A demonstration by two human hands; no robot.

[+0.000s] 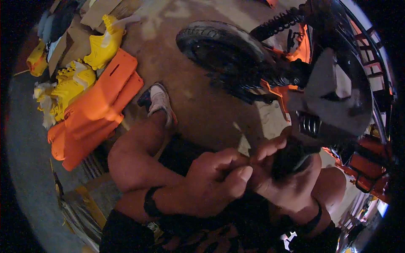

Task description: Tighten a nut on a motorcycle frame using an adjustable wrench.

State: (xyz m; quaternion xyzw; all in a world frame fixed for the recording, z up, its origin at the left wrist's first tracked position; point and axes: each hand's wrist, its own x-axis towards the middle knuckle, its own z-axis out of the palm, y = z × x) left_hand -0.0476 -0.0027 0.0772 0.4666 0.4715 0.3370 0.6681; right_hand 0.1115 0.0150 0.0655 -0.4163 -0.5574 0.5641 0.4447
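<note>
My left hand [215, 179] is closed in a pinch in front of my body, thumb and forefinger together. Whatever lies between those fingertips is too small or too dark to make out. Right beside it, its fingertips nearly meeting the left ones, my right hand [291, 185] curls around a dark rounded object [291, 159] whose kind I cannot tell. Beyond the hands stands a vehicle with a black wheel [219, 42], coil-spring shocks [278, 23] and a dark grey body panel [327, 97].
Orange plastic panels [95, 107] are stacked on the left, beside yellow plastic parts [76, 84] partly in clear wrap. Cardboard [99, 12] lies behind them. A black metal rack [373, 63] runs along the right. My shoe [160, 101] rests on the brown floor [198, 114].
</note>
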